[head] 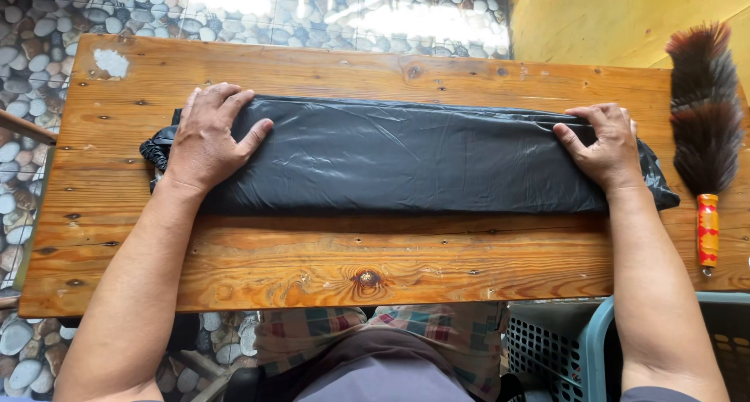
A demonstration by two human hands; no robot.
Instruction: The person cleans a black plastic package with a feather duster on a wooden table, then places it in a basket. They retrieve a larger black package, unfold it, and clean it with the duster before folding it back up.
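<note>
1. The black plastic bag (406,158) lies folded into a long flat band along the middle of the wooden table (312,253).
2. The left hand (207,136) rests palm-down on the bag's left end, fingers spread and flat; it presses and grasps nothing, apparently to keep the fold flat.
3. The right hand (605,146) bears on the right end, fingers curled at the far edge; whether it pinches the plastic cannot be told.
4. A feather duster (705,128) lies just beside the bag's right end.

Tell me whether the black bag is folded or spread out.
Folded: the black bag lies as a long narrow band across the table, pressed flat by both hands at its ends.
</note>
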